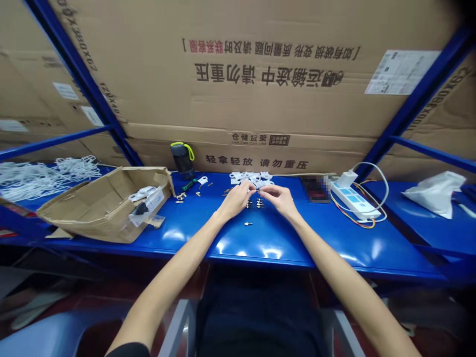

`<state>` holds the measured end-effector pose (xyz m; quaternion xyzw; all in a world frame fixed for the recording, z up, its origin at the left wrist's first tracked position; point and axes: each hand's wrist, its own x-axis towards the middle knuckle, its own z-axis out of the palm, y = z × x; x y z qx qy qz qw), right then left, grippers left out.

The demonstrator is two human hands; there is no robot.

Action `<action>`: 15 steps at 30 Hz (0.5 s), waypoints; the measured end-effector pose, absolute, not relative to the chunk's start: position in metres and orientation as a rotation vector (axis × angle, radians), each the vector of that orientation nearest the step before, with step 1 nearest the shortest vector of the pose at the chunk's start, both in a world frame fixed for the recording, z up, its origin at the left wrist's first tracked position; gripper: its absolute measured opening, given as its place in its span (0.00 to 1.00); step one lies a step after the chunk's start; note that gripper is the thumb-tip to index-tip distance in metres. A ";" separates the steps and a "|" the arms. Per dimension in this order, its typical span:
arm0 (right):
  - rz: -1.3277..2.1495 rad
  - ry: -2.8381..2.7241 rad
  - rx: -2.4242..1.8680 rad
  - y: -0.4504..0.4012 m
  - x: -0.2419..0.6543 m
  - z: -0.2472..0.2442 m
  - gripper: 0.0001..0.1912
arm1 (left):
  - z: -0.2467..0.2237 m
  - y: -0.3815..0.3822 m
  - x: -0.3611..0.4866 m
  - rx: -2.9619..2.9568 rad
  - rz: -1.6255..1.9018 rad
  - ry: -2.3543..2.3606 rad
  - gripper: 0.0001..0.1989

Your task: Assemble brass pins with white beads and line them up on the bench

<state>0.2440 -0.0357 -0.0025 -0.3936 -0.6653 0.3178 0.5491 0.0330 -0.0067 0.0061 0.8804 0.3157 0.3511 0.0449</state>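
Note:
Both hands meet over the middle of the blue table [282,233]. My left hand [238,199] and my right hand [278,198] pinch a tiny dark part [258,190] between their fingertips; its shape is too small to make out. Just below the fingers, several small metal pins [259,203] lie in short rows on the table. One more metal pin [248,224] lies alone nearer the front edge. Behind my left hand is a pile of white plastic pieces [253,177].
An open cardboard box [92,208] stands at the left, with small brass parts [180,197], a green screwdriver [190,184] and a dark bottle [183,161] beyond it. At the right are a white power strip [355,198] and a white bag [435,193].

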 end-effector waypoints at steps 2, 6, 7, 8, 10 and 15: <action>0.752 -1.577 -0.931 -0.035 0.245 -0.003 0.16 | 0.006 -0.007 0.033 2.670 1.075 0.976 0.11; 0.773 -1.556 -0.923 -0.035 0.246 -0.002 0.16 | 0.005 -0.007 0.034 2.615 1.090 0.950 0.10; 0.777 -1.549 -0.923 -0.035 0.246 -0.001 0.15 | 0.005 -0.007 0.033 2.610 1.093 0.942 0.09; 0.782 -1.542 -0.925 -0.036 0.246 -0.001 0.16 | 0.005 -0.007 0.033 2.607 1.096 0.937 0.09; 0.807 -1.521 -0.929 -0.036 0.245 0.001 0.16 | 0.005 -0.007 0.033 2.609 1.103 0.943 0.09; 0.966 -1.452 -0.920 -0.038 0.243 0.002 0.20 | 0.007 -0.006 0.029 2.713 1.081 0.909 0.10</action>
